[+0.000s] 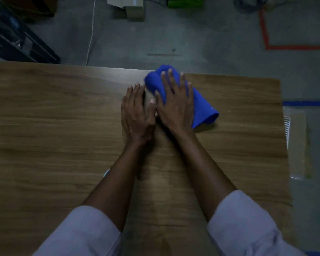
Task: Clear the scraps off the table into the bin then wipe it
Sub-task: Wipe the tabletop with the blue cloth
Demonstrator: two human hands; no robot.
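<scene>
table wipe: cloth lies under the right hand, at the far edge

the table is the thing being cleaned, and its brown wood-grain top shows no scraps that i can make out; a few pale specks near the right edge are too small to tell. so the clearing step looks done and the wiping is in hand. the bin is not in view.

on the table, near its far edge at about 12 o'clock from the person, lies the blue cloth, bunched into a loose roll. its long axis runs from 11 o'clock to 5 o'clock, with the far end touching the table's far edge.

the right hand lies flat on top of the cloth, fingers spread and straight, pressing down rather than clenched around it. the left hand is just beside it at 9 o'clock, palm down on the bare wood, fingers released and holding nothing; the two thumbs touch or nearly touch.

the coming stroke turns on this: the cloth is already under the right palm, and most of the unwiped top lies toward 6 and 9 o'clock. a pull toward the body seems the natural move.
</scene>
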